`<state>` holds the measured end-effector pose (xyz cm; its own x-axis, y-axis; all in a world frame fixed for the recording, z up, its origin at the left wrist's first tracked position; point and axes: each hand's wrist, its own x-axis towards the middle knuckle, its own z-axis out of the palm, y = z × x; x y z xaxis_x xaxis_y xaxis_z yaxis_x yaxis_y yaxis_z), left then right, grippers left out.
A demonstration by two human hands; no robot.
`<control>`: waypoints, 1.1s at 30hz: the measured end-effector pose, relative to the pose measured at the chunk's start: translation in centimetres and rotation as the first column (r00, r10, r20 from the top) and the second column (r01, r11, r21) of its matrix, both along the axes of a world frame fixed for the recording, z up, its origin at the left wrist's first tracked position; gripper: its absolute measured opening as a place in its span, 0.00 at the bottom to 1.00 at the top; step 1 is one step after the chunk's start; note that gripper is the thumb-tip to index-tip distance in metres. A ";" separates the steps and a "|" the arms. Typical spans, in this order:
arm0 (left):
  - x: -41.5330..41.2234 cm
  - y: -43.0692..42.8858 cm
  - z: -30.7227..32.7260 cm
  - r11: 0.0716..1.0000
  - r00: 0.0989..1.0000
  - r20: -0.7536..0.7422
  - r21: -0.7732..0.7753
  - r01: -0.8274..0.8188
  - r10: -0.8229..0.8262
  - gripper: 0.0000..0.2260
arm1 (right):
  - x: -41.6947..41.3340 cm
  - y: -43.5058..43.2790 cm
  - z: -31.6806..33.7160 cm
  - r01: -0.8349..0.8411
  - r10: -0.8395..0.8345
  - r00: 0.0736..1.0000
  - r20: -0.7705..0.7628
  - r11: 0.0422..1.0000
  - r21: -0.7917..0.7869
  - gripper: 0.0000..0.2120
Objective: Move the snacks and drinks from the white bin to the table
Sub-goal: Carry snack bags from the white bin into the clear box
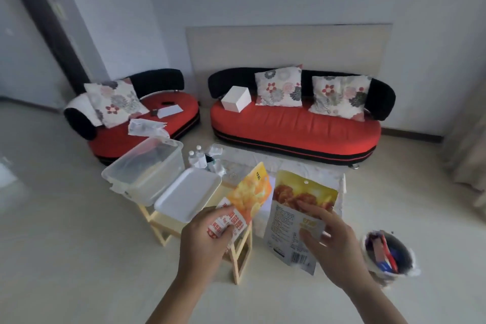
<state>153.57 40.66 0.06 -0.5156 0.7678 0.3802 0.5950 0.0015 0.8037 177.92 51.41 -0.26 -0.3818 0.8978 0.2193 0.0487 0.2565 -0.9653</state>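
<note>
Roughly midway, by the look of it. From the head view: left hand pinching an orange packet by its lower end, right hand gripping a yellow packet at mid-body. Both up in the air over the near edge of the table, not yet set down. To the left, bin open on a stool, lid off and just beside it. Dim dark shape through the bin wall, so probably not emptied, though hard to tell. Bottles seemingly at the table's far left corner. Drinks likely done. Left to do: lay down both packets, then check the bin for more.
</note>
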 end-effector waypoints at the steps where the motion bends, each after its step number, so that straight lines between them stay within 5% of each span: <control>1: -0.8 0.3 0.2 0.999 0.999 -0.013 0.004 -0.035 0.035 0.21 | -1.2 1.1 0.1 -0.031 0.031 1.000 -0.001 1.000 -0.001 0.25; 15: -13.7 0.2 -0.9 0.904 0.906 0.022 0.059 -0.423 0.423 0.22 | -18.4 7.4 0.9 -0.352 0.347 0.933 0.091 0.935 0.044 0.29; 25: -29.0 -2.3 -2.2 0.893 0.898 0.087 0.103 -0.438 0.431 0.22 | -33.8 5.4 -0.6 -0.333 0.325 0.936 0.133 0.942 0.047 0.27; 33: -43.7 -5.9 0.2 0.908 0.911 -0.024 0.095 -0.408 0.412 0.20 | -47.3 1.7 -0.1 -0.294 0.291 0.953 0.081 0.955 0.025 0.26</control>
<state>109.87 34.80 0.29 -0.7601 0.4557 0.4633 0.5899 0.1849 0.7860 130.58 53.14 -0.35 -0.6433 0.7363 0.2100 0.0386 0.3051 -0.9515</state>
